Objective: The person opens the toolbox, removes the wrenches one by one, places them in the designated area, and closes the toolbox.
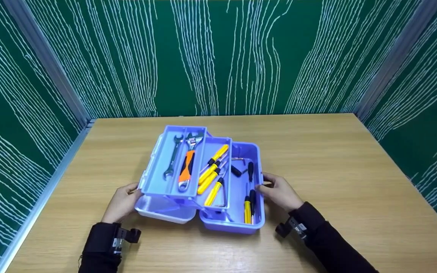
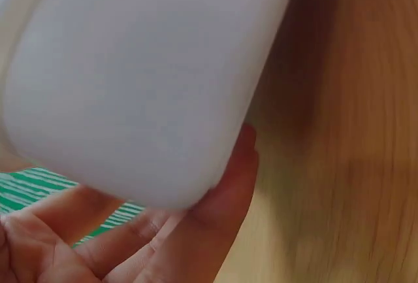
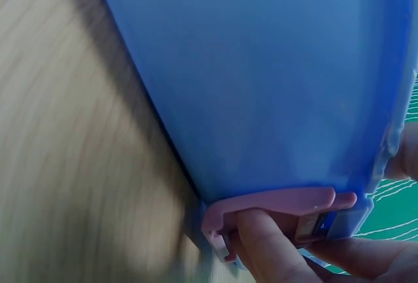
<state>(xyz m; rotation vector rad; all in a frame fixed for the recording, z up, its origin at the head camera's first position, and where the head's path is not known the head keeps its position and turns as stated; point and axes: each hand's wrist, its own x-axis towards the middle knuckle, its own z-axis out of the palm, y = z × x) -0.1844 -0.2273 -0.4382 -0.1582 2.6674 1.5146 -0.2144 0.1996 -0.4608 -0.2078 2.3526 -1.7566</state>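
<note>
A purple toolbox stands unfolded on the table, its two stepped trays swung out to the left above the whitish lid. My left hand grips the lid's outer edge; in the left wrist view its fingers curl beneath the lid's corner. On the opposite side, my right hand holds the box wall, thumb at the rim. The right wrist view shows its fingers around a pink latch on that wall. An open-end wrench and an orange-handled adjustable wrench lie in the upper tray.
Several yellow-handled screwdrivers and a hex key fill the lower tray. Black-handled screwdrivers and a yellow one lie in the base. Green, white-streaked walls border the wooden table at back and sides.
</note>
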